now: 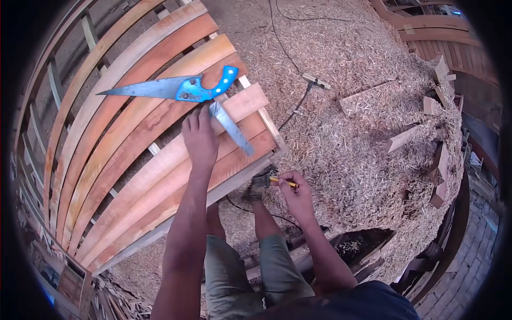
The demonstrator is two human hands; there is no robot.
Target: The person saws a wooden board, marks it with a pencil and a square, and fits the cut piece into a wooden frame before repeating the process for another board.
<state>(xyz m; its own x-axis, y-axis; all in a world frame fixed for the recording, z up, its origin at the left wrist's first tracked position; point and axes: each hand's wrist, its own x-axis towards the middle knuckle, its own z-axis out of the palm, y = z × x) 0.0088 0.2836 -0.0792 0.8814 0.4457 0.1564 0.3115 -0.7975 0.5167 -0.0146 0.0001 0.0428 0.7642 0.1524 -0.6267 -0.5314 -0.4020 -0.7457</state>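
My left hand (200,136) is over the slatted wooden boards, its fingers closed at the upper end of a metal try square (232,129). The square's blade slants across a pale board (242,104) near the boards' right end. Part of the square's grip is hidden by the hand. Just above lies a handsaw (205,88) with a blue handle, its blade pointing left. Lower right, beyond the front edge of the boards, my right hand (296,196) pinches a short yellow pencil (284,182) with the tip pointing left.
Curved wooden slats (122,106) rest on a frame at the left. Wood shavings (341,160) cover the ground. A black cable (288,50) runs over them to a pale connector block (316,81). Timber offcuts (402,138) stick out at the right.
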